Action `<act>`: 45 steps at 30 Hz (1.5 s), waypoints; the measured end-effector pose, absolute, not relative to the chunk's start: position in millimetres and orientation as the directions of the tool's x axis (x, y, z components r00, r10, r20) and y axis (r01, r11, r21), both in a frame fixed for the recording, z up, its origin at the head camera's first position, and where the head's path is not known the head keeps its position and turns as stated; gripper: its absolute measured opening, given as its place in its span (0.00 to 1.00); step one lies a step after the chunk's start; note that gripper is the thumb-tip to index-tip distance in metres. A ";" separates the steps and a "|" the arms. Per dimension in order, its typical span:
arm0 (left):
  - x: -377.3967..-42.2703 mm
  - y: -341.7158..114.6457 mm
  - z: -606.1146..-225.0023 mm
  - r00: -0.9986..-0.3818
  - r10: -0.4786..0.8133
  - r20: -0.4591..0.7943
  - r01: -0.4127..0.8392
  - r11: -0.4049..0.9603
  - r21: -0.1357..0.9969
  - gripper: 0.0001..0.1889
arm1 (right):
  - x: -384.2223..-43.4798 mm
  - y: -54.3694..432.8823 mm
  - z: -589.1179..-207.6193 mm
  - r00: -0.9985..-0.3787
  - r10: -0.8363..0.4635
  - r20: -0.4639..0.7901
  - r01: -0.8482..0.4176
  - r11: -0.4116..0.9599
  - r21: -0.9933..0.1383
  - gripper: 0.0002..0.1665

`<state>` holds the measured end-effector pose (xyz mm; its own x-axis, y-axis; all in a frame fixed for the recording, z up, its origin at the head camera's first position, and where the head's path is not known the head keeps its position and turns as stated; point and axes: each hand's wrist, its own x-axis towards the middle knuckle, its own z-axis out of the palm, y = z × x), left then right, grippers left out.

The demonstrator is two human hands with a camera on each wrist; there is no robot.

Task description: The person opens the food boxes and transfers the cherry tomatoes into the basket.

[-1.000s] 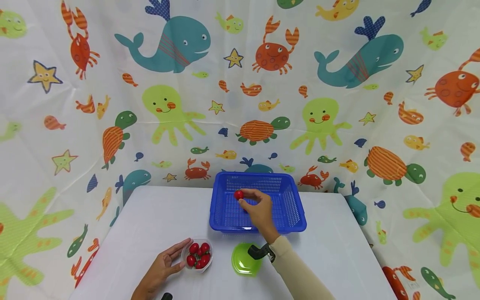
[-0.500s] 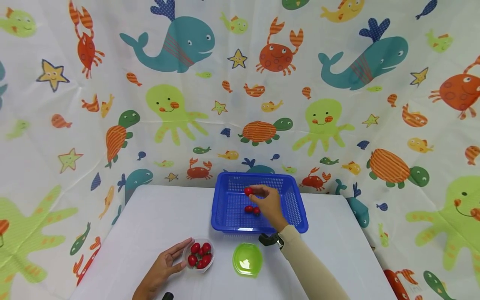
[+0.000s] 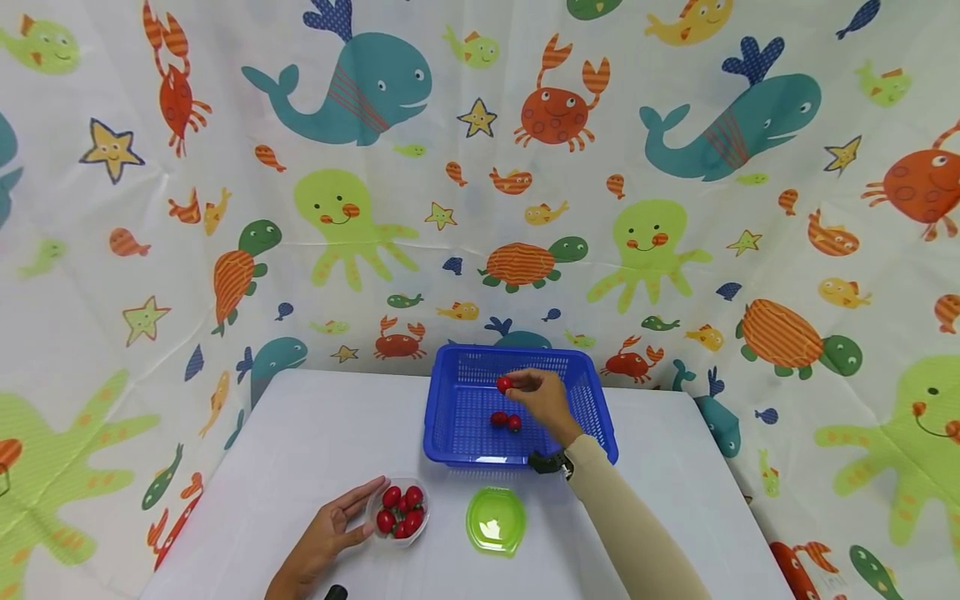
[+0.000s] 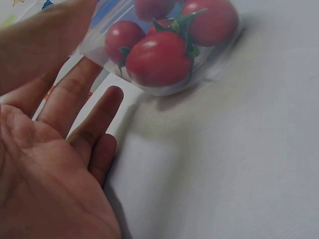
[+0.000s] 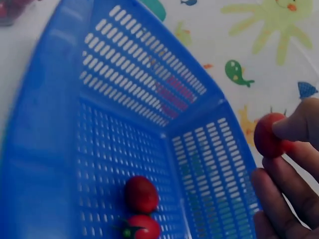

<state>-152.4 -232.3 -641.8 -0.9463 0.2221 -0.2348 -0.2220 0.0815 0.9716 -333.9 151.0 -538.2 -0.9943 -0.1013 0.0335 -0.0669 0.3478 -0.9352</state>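
Over the blue plastic basket (image 3: pixel 446 454), my right hand (image 3: pixel 553 407) pinches a red cherry tomato (image 5: pixel 270 135) between thumb and fingertips. Two cherry tomatoes lie side by side on the basket floor; the nearer one in the right wrist view, a tomato (image 5: pixel 142 229), shows its green stem. To the front left, my left hand (image 3: pixel 322 535) holds the side of a small clear plastic container (image 4: pixel 167 90), thumb and index finger spread about its wall. Several cherry tomatoes (image 4: pixel 158 59) with green stems fill that container, which stands on the table.
A green round lid (image 3: pixel 496 520) lies on the white table (image 3: pixel 337 425), right of the container and in front of the basket. Behind the table hangs a white curtain (image 3: pixel 465 83) printed with sea animals. A black band with a small device (image 3: pixel 550 462) is worn on the right wrist.
My right hand has moved right over the basket with the tomato, revealing the two tomatoes on its floor. The left hand stays at the container; the head view has shifted slightly.
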 end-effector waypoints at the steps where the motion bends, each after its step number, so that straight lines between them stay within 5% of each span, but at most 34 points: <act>1: -152.5 -232.5 -641.6 -0.946 0.222 -0.236 -0.223 0.080 0.971 0.35 | -336.4 151.7 -537.8 -0.994 -0.111 0.024 -0.062 0.355 -0.933 0.14; 20: -151.3 -231.6 -640.2 -0.945 0.224 -0.237 -0.225 0.079 0.971 0.33 | -370.3 170.3 -553.1 -0.954 -0.243 -0.176 0.029 0.511 -0.859 0.07; 45: -152.0 -234.1 -641.4 -0.943 0.254 -0.213 -0.200 0.079 0.977 0.33 | -371.4 160.3 -565.4 -0.953 -0.217 -0.213 0.012 0.673 -0.739 0.12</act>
